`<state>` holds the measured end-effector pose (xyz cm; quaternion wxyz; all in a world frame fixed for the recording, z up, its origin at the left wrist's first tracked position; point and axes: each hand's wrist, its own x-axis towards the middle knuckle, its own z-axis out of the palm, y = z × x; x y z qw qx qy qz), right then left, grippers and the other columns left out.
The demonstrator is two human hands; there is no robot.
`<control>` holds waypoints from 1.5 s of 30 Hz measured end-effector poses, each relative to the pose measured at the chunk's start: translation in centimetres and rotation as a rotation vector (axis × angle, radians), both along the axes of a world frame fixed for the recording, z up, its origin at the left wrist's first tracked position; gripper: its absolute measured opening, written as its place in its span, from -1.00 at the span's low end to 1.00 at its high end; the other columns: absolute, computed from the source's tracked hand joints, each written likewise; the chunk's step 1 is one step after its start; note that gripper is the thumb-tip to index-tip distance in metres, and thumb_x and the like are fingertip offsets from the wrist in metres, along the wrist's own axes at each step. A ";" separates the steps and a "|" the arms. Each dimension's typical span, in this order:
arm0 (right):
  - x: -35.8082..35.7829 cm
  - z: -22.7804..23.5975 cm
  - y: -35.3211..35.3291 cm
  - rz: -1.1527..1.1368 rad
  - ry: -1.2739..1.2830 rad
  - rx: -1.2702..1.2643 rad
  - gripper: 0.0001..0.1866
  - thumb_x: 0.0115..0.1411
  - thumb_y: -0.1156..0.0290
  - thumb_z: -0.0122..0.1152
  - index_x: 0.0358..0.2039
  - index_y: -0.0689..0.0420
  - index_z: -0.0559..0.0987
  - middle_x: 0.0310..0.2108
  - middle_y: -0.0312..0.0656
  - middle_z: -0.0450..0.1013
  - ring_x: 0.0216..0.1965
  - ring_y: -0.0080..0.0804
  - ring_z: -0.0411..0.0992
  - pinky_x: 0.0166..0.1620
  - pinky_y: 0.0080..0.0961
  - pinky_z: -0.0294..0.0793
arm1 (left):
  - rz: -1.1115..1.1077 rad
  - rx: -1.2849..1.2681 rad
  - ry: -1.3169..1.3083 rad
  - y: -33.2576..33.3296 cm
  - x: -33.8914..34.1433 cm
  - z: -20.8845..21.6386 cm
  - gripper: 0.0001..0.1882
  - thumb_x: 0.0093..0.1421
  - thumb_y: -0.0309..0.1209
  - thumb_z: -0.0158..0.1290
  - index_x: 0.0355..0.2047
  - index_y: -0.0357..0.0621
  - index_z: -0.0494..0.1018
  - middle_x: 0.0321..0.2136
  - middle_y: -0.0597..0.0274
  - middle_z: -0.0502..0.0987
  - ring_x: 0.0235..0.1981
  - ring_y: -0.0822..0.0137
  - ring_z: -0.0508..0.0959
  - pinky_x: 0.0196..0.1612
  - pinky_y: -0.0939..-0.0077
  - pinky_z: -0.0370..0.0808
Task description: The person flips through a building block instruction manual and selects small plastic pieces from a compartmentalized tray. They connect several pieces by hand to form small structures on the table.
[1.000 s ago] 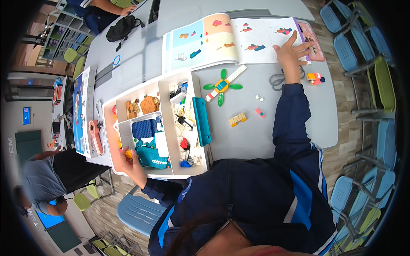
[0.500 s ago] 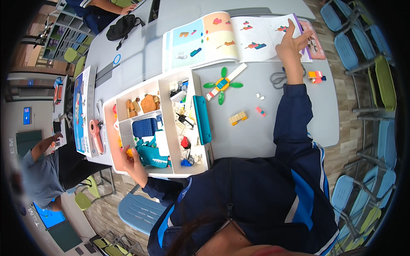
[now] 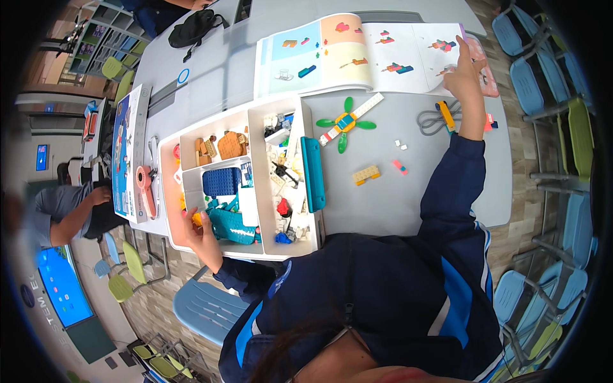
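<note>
My left hand (image 3: pixel 203 241) is at the near left corner of a white sorting box (image 3: pixel 257 137), its fingers closed around a small yellow brick (image 3: pixel 197 219). Beside it in the box lie teal plates (image 3: pixel 231 225) and a dark blue brick (image 3: pixel 221 182). Across the table, my right hand (image 3: pixel 465 80) rests at the right edge of an open instruction booklet (image 3: pixel 399 48), index finger stretched out, other fingers partly bent. Below the booklet lies a brick build with green blades (image 3: pixel 345 122). A tan and yellow brick piece (image 3: pixel 366 175) and a pink and teal piece (image 3: pixel 400 166) lie nearer.
Grey cord with a yellow piece (image 3: pixel 445 117) lies by my right wrist. A teal tray piece (image 3: pixel 313 174) leans on the box's right side. Left of the box are a pink handheld device (image 3: pixel 145 191) and a flat package (image 3: pixel 128 159). A black bag (image 3: pixel 196 29) lies behind; another person (image 3: pixel 70 214) stands left.
My right hand has shifted slightly at the booklet's edge, its fingers less spread, and the yellow piece by the cord now shows. My left hand keeps its place in the box. The view has shifted.
</note>
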<state>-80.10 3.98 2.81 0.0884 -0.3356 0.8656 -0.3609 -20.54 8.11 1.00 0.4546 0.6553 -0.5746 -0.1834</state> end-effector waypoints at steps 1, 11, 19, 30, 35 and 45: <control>-0.4 -0.4 0.1 0.014 0.069 0.021 0.02 -0.12 0.77 0.22 0.37 -0.14 0.12 0.30 0.64 -0.36 0.23 0.41 0.17 0.18 -0.27 0.39 | 0.003 0.002 0.000 0.0 -0.2 0.0 -0.73 0.31 -0.38 0.11 -0.06 -0.27 0.45 -0.42 0.37 0.37 -0.45 0.57 0.32 -0.39 0.68 0.27; -0.8 -0.3 0.2 -0.184 0.564 0.022 -0.28 -0.08 0.68 0.26 0.16 -0.06 0.47 0.30 0.16 0.13 0.21 0.21 0.26 0.17 -0.19 0.40 | 0.025 0.016 -0.001 -0.1 -0.9 0.3 -0.72 0.31 -0.37 0.12 -0.05 -0.28 0.46 -0.41 0.36 0.38 -0.43 0.55 0.33 -0.36 0.67 0.29; 12.1 0.2 -6.8 0.542 0.331 -0.591 -0.46 0.03 0.54 0.23 0.10 0.09 0.48 0.26 0.06 0.23 0.26 -0.03 0.23 0.28 -0.19 0.24 | 0.006 0.023 0.005 -0.1 -0.8 0.5 -0.71 0.31 -0.37 0.12 -0.04 -0.28 0.45 -0.39 0.34 0.40 -0.41 0.55 0.34 -0.34 0.67 0.30; 19.6 -7.3 -13.6 0.753 0.407 -0.178 -0.05 0.07 -0.15 0.30 0.22 0.36 0.27 0.24 0.26 0.21 0.32 0.13 0.12 0.33 -0.12 0.10 | 0.004 0.033 -0.007 -0.1 -0.6 0.4 -0.72 0.31 -0.39 0.11 -0.02 -0.24 0.45 -0.37 0.39 0.39 -0.41 0.59 0.34 -0.36 0.70 0.30; 19.3 -8.1 -13.9 0.772 0.285 -0.276 -0.20 0.11 0.05 0.32 0.21 0.34 0.31 0.21 0.20 0.26 0.33 0.08 0.11 0.35 -0.09 0.04 | 0.009 0.028 -0.028 0.1 -0.5 0.4 -0.73 0.31 -0.41 0.11 -0.03 -0.26 0.45 -0.36 0.38 0.39 -0.39 0.58 0.34 -0.35 0.70 0.30; 9.9 1.2 -9.5 0.424 -0.358 -0.866 -0.37 0.14 0.67 0.25 0.23 -0.01 0.43 0.03 -0.10 0.47 -0.02 -0.48 0.45 -0.09 -0.60 0.51 | 0.019 -0.006 -0.011 -0.1 -0.1 -0.4 -0.69 0.28 -0.32 0.15 -0.05 -0.24 0.48 -0.30 0.25 0.50 -0.38 0.49 0.41 -0.30 0.61 0.39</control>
